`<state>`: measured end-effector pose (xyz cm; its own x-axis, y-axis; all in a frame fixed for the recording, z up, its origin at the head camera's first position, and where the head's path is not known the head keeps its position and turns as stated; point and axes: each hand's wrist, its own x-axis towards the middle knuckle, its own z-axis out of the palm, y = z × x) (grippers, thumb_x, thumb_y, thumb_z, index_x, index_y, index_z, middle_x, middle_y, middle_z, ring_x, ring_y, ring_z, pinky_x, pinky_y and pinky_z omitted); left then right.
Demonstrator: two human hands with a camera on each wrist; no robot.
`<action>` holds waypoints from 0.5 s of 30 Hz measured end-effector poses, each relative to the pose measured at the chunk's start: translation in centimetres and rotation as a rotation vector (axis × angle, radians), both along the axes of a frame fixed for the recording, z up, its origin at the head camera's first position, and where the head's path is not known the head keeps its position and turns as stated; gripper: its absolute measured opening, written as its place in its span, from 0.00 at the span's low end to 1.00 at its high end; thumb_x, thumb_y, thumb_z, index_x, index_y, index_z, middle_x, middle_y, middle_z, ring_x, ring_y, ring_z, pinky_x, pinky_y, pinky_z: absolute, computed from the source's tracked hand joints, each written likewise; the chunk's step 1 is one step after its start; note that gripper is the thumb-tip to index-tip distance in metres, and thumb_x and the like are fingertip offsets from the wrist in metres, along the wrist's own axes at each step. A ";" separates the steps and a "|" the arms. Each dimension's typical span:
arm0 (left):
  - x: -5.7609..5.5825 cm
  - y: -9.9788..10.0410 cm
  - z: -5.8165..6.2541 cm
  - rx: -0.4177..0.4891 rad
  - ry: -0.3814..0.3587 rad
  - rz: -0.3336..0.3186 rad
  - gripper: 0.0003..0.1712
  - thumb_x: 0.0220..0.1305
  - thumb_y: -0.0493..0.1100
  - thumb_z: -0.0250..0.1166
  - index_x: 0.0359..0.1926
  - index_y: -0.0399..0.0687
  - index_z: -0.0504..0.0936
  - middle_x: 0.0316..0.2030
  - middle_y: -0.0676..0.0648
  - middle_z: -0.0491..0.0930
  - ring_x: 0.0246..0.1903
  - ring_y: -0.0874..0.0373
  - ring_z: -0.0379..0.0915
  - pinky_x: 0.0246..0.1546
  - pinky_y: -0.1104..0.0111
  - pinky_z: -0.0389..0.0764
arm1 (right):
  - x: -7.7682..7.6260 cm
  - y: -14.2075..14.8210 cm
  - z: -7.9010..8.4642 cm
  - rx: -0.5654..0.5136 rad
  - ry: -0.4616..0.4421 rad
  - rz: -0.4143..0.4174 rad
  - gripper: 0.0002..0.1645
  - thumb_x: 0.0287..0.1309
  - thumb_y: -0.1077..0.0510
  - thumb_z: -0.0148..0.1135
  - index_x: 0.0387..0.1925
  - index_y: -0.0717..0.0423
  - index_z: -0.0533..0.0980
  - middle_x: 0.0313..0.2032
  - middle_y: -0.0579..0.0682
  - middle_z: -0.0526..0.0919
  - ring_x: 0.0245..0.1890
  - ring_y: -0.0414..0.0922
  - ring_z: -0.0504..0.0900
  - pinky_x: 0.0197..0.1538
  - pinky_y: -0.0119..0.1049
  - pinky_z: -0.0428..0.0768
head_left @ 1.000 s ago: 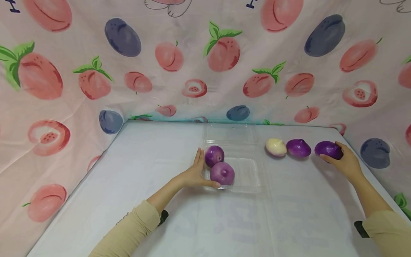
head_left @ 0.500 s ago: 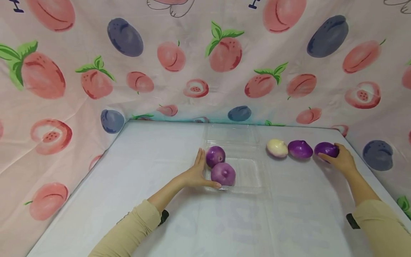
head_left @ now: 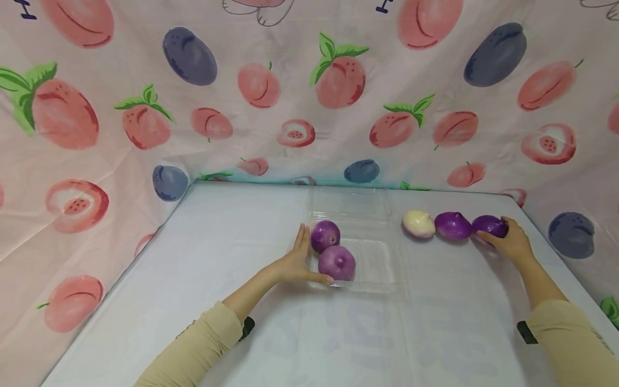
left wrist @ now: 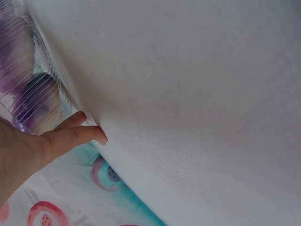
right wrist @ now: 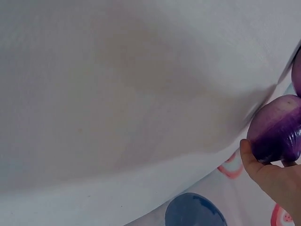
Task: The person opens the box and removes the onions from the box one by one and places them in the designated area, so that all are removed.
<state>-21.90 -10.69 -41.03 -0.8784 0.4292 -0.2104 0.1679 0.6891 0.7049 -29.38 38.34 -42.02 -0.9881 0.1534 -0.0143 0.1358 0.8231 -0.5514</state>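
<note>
My right hand [head_left: 516, 243] grips a glossy purple onion [head_left: 490, 226] at the right end of a row, thumb in front and fingers behind; the right wrist view also shows this onion [right wrist: 275, 129]. Close to its left sit another purple onion [head_left: 453, 226] and a pale, cream-topped onion [head_left: 418, 223]. My left hand [head_left: 293, 267] spans the left front corner of a clear plastic box [head_left: 377, 263], straight fingers along its side and thumb at the front rim. Inside the box's left part lie a dark purple onion [head_left: 325, 237] and a lighter one [head_left: 337, 263].
The box's clear lid [head_left: 349, 202] lies folded back toward the rear. A white cloth [head_left: 232, 226] covers the table. Behind and at both sides hangs a fruit-print curtain [head_left: 300, 80]. Dark bands sit on both wrists, under tan sleeves [head_left: 198, 338].
My right hand has moved left with its onion, narrowing the gap to the neighbouring purple onion until the two look side by side. The left hand has kept its place at the box.
</note>
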 end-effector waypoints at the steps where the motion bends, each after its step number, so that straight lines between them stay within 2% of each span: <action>1: 0.0 0.0 0.0 0.000 0.000 0.000 0.79 0.43 0.64 0.73 0.71 0.38 0.23 0.71 0.39 0.14 0.73 0.43 0.21 0.70 0.49 0.49 | 0.0 0.0 0.0 -0.002 -0.003 0.000 0.54 0.64 0.41 0.50 0.66 0.81 0.41 0.61 0.84 0.48 0.62 0.77 0.49 0.65 0.67 0.52; 7: 0.0 0.0 0.0 -0.010 0.004 -0.005 0.78 0.43 0.64 0.73 0.71 0.37 0.23 0.71 0.39 0.15 0.73 0.43 0.22 0.70 0.49 0.49 | 0.1 0.0 0.0 -0.022 -0.017 0.025 0.55 0.64 0.40 0.49 0.66 0.81 0.38 0.61 0.85 0.46 0.63 0.78 0.48 0.65 0.68 0.51; 15: 0.0 0.0 -0.1 -0.009 0.004 0.000 0.78 0.43 0.64 0.73 0.71 0.38 0.23 0.71 0.39 0.14 0.73 0.43 0.21 0.70 0.49 0.50 | 0.5 0.2 0.2 -0.077 -0.016 0.032 0.57 0.63 0.41 0.52 0.66 0.81 0.36 0.61 0.85 0.46 0.63 0.78 0.47 0.65 0.68 0.51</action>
